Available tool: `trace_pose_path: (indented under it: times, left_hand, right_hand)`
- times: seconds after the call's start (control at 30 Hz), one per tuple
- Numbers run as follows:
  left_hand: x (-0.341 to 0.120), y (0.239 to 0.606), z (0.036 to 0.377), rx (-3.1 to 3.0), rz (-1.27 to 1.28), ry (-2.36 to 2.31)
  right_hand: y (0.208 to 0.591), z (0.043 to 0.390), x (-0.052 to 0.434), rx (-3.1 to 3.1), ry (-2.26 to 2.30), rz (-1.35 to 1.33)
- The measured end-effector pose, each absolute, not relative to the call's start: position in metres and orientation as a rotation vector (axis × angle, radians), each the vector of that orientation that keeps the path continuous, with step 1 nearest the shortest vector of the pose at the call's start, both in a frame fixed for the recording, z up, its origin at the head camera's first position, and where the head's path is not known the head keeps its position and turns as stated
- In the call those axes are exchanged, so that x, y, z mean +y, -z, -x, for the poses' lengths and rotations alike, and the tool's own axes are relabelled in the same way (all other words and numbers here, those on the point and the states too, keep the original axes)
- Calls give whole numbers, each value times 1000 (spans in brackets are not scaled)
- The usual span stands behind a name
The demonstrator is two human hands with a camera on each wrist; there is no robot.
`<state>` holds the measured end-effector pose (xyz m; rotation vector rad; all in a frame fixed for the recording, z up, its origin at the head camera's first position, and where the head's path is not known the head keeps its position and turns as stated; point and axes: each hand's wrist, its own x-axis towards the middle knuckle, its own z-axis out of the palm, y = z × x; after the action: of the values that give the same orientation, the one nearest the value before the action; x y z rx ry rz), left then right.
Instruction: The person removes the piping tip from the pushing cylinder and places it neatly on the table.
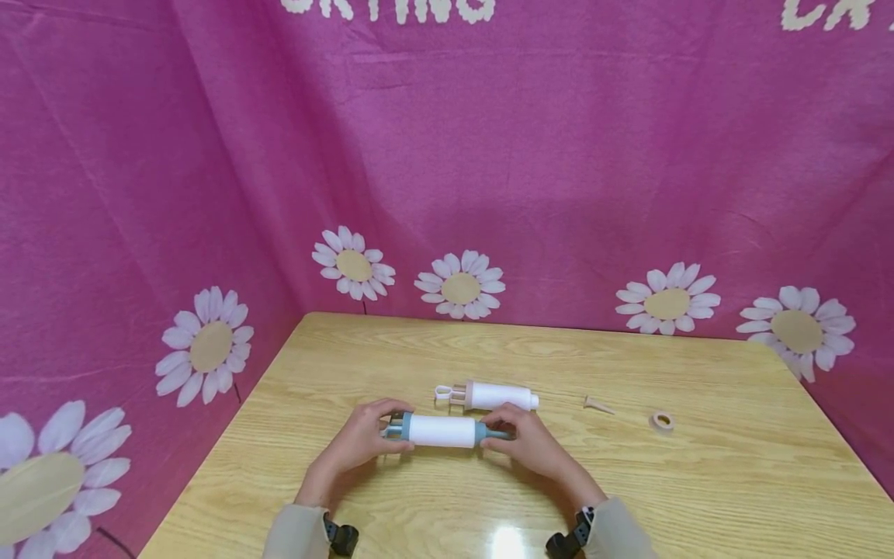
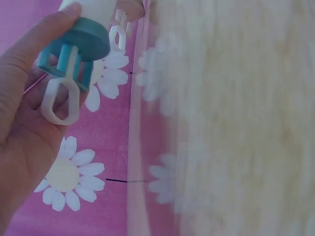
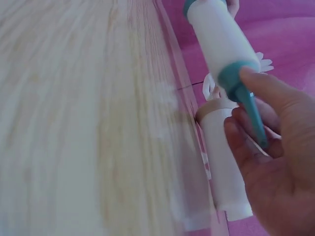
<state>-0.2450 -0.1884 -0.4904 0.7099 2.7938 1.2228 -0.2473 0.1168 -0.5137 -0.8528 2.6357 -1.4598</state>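
Head view shows our left hand [image 1: 359,442] and right hand [image 1: 532,444], fingers curled round the ends of the teal-capped syringe [image 1: 441,430] at lower centre above the bench [image 1: 733,481]; we should keep it level, twisting only the nozzle.

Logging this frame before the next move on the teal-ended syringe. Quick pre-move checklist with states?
1. Left hand grips the plunger end of the white plastic syringe with teal ends: ok.
2. Right hand fingers on the teal nozzle tip: ok.
3. Second white syringe with beige collar lies apart behind: ok.
4. Loose beige nozzle tip and beige ring out of the way: ok.
5. Plunger depth: cannot tell.
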Motion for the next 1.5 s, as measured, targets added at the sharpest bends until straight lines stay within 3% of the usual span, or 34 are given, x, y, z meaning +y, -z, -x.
trace_pose_path:
  times: [0.37, 1.5]
  left_hand:
    - [-176, 479, 240, 2868, -762, -1240]
    - [-97, 475, 229, 2848, -1007, -1333]
  right_hand:
    - [506, 241, 131, 2554, 1735, 811]
    - [503, 214, 208, 2771, 1683, 820]
